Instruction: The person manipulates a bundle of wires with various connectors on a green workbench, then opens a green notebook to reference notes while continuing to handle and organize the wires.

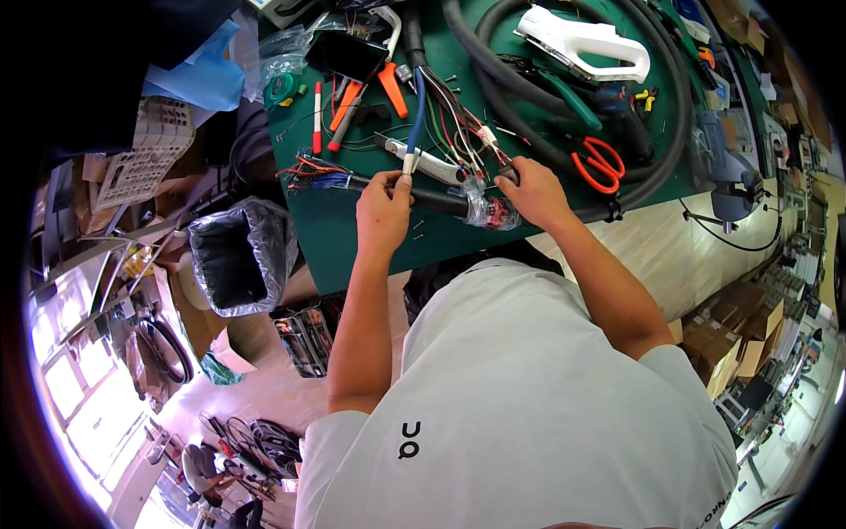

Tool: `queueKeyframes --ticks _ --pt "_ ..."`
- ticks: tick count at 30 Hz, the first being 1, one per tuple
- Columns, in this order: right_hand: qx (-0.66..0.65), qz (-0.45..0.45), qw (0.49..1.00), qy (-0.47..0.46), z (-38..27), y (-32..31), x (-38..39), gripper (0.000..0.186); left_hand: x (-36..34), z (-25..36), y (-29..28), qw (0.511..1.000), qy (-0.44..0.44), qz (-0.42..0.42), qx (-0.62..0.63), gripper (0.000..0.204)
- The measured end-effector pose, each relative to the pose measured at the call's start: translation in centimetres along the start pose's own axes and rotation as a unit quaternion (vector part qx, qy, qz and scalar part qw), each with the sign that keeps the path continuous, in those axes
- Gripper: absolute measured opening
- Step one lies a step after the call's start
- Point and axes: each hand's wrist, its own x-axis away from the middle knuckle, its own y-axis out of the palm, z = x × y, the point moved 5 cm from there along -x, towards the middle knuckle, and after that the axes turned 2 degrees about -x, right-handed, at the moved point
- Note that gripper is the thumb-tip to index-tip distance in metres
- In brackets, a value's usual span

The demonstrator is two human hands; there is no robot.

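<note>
Head view looks down on a green worktop [352,238] strewn with tools. The left hand [383,212] is closed around a thick black cable [432,199] lying across the worktop's near edge, fingers curled over its top. The right hand [531,191] pinches thin wires [476,141] near the cable's plastic-wrapped section [489,212], fingertips together. Coloured wire ends [308,172] fan out at the cable's left end. Red-handled scissors [597,163] lie just right of the right hand, and a bin [238,256] with a bag liner stands below the worktop's left side.
</note>
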Motion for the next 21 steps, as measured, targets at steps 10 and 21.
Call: queueKeyframes --ticks 10,21 --pt "-0.031 0.054 0.997 -0.038 0.2 -0.3 1.0 0.028 0.3 -0.1 -0.1 0.999 0.017 0.030 0.007 0.028" --pt "-0.079 0.143 0.986 -0.020 2.8 -4.7 3.6 0.025 0.2 0.4 0.2 0.998 0.039 0.025 -0.041 0.028"
